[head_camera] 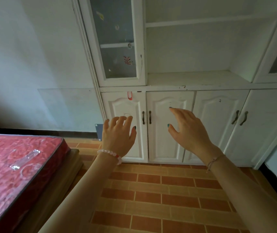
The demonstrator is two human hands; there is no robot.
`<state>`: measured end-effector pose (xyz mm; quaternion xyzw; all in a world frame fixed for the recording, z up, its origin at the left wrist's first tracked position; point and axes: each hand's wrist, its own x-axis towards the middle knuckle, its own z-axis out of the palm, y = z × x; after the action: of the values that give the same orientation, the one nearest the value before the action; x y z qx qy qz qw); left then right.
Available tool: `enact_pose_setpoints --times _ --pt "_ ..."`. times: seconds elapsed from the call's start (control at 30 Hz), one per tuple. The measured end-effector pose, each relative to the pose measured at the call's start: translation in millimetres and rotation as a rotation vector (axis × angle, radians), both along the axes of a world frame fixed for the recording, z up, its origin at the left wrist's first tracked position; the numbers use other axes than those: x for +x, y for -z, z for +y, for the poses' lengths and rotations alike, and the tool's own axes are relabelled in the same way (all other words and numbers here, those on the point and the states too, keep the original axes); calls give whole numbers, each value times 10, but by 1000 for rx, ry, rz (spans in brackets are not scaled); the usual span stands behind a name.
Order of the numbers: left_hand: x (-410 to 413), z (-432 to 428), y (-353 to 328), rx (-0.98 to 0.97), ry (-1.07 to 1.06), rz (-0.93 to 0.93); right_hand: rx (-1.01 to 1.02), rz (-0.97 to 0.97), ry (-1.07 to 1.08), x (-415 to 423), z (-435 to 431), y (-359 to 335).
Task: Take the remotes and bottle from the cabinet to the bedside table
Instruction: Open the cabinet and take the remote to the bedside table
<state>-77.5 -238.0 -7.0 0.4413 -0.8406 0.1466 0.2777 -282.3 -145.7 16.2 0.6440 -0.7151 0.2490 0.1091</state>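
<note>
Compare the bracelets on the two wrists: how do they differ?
The bracelet on the left wrist is thick, made of round pale pink beads with one red bead. The bracelet on the right wrist is a thin chain, with a loose end hanging down. Both sit just behind the hands, and both the left hand and the right hand are open and hold nothing.

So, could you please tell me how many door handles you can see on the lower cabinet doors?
4: one pair between the hands, another pair further right. None seem hidden.
</note>
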Motion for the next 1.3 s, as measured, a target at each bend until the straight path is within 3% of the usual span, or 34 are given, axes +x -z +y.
enact_pose_setpoints --times 0.43,0.83,1.3 --pt "-1159 -1801 -306 -64 -23 40 -43 2 -17 -1221 -1824 -235" --pt "-1525 -3049 -144 -45 -42 67 -82 6 -54 -1589 -3058 -191" --pt "-1913 -4985 -632 -107 101 60 -219 33 36 -1754 -4853 -442"
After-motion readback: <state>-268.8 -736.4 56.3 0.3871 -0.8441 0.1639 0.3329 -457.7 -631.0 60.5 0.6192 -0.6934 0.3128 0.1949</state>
